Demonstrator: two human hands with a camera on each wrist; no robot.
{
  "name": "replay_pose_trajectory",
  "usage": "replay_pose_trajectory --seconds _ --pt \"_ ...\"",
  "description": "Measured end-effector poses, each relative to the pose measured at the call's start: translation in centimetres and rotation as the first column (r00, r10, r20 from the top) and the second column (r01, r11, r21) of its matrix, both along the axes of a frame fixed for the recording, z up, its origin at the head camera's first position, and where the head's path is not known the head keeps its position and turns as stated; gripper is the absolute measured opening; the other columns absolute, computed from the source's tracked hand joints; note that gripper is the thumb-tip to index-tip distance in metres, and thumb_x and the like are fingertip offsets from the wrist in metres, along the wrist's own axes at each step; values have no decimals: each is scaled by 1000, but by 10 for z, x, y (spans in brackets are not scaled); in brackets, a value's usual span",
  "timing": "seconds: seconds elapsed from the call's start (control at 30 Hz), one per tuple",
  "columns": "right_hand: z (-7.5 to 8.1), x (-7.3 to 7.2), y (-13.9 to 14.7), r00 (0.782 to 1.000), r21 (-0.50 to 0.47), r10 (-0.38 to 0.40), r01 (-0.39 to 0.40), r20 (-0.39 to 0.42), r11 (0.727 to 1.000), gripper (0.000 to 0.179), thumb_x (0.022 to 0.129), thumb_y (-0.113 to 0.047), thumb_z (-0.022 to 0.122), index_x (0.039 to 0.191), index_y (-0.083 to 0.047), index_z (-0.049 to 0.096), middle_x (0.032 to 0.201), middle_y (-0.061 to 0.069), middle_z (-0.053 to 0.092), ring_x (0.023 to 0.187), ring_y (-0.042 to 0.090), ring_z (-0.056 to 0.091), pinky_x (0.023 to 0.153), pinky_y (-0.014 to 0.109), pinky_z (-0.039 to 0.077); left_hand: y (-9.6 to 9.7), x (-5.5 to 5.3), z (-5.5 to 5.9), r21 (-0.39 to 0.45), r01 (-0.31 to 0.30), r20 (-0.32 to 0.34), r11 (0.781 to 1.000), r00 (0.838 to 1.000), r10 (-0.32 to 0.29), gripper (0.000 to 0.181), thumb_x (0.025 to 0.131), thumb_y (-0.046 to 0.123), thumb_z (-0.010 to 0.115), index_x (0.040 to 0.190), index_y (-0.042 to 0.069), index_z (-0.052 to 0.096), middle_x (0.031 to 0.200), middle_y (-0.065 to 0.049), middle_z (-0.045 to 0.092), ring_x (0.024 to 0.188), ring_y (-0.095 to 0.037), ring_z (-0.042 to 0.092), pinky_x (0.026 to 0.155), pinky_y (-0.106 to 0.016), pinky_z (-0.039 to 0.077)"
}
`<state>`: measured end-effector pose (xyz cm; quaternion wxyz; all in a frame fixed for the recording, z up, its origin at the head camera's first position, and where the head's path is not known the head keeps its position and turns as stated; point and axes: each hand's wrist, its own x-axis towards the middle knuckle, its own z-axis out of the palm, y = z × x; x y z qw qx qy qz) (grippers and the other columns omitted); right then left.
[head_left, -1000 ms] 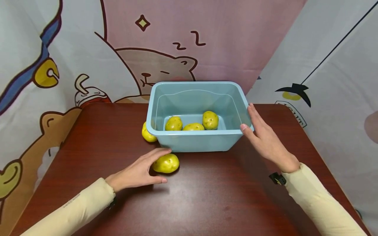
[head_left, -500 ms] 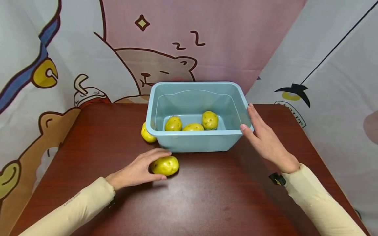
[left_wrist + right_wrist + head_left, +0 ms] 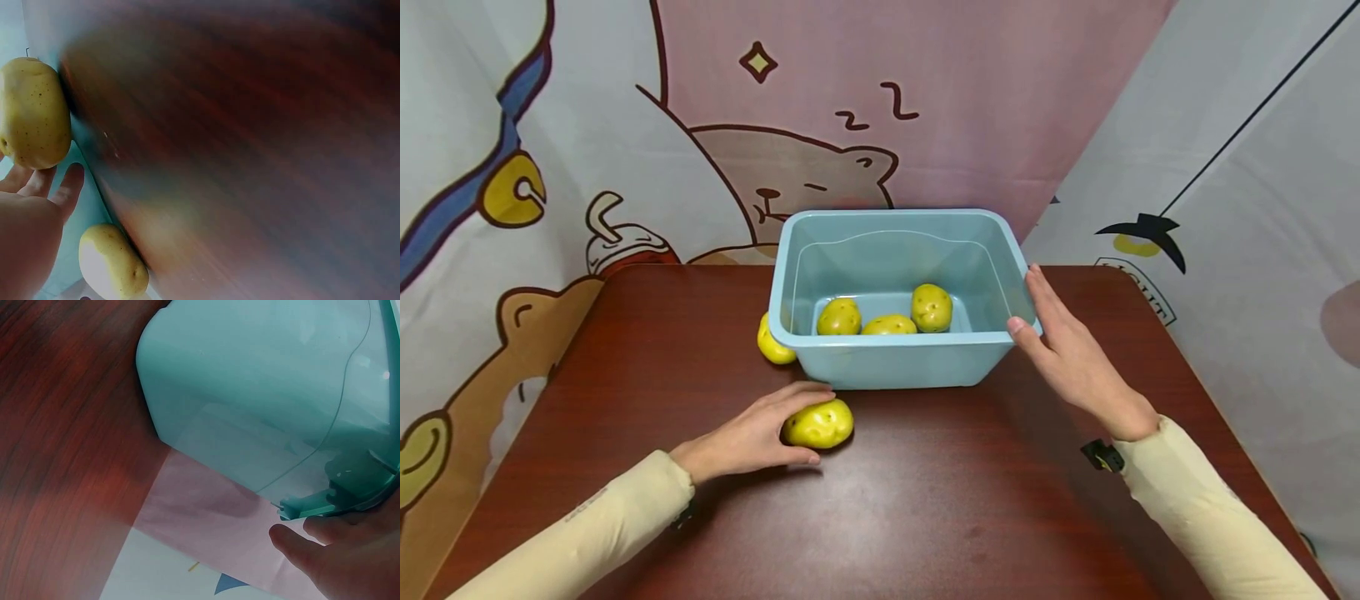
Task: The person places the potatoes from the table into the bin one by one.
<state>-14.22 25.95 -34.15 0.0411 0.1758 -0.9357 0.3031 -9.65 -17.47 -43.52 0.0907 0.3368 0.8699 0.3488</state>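
Note:
My left hand (image 3: 752, 433) curves round a yellow potato (image 3: 820, 423) on the table in front of the bin. Its fingers lie along the far side and its thumb along the near side. In the left wrist view, fingers touch a potato (image 3: 36, 112). The light-blue plastic bin (image 3: 887, 362) holds several potatoes, among them one at the right (image 3: 932, 307). Another potato (image 3: 775, 342) sits outside, partly hidden by the bin's left wall. My right hand (image 3: 1078, 358) rests at the bin's right front corner, fingers straight along the side and thumb on the rim.
The brown wooden table (image 3: 887, 517) carries everything. The bin stands near its back edge. Behind hangs a cloth curtain (image 3: 962, 100) printed with cartoon bears.
The potato by my left hand has shifted slightly toward the near side, and the fingers and thumb lie closer about it. My right hand stays at the bin's corner.

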Motion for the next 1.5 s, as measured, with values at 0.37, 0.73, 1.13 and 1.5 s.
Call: replay_pose_trajectory --seconds 0.37,0.73,1.13,1.5 --pt "0 0 0 1000 -2 -6 6 1 1000 78 107 -41 53 168 -18 9 173 -5 3 156 36 18 115 70 27 -1 1 -1 -39 4 -66 999 998 -7 72 86 29 87 148 13 54 146 -3 54 128 -20 56 105 -45 49" --pt "-1 0 0 1000 -12 -4 4 8 1000 80 107 -44 53 168 -19 9 174 -5 3 156 37 18 114 71 27 -1 13 23 -12 -24 -119 1000 993 23 69 84 34 86 146 21 58 143 6 54 124 -15 54 100 -42 51" --pt "-2 0 2 1000 -12 6 -6 0 1000 79 107 -42 53 168 -17 9 174 -5 3 157 34 16 118 66 24 2 22 58 45 -8 -187 999 982 16 69 82 35 88 144 25 59 143 8 54 125 -16 54 99 -41 53" --pt "-2 0 2 1000 -14 1 -1 0 1000 79 107 -41 54 168 -17 10 173 -5 3 157 34 18 118 67 25 8 23 96 139 51 -301 989 954 -7 68 83 34 89 143 21 60 141 5 55 124 -16 56 95 -34 55"
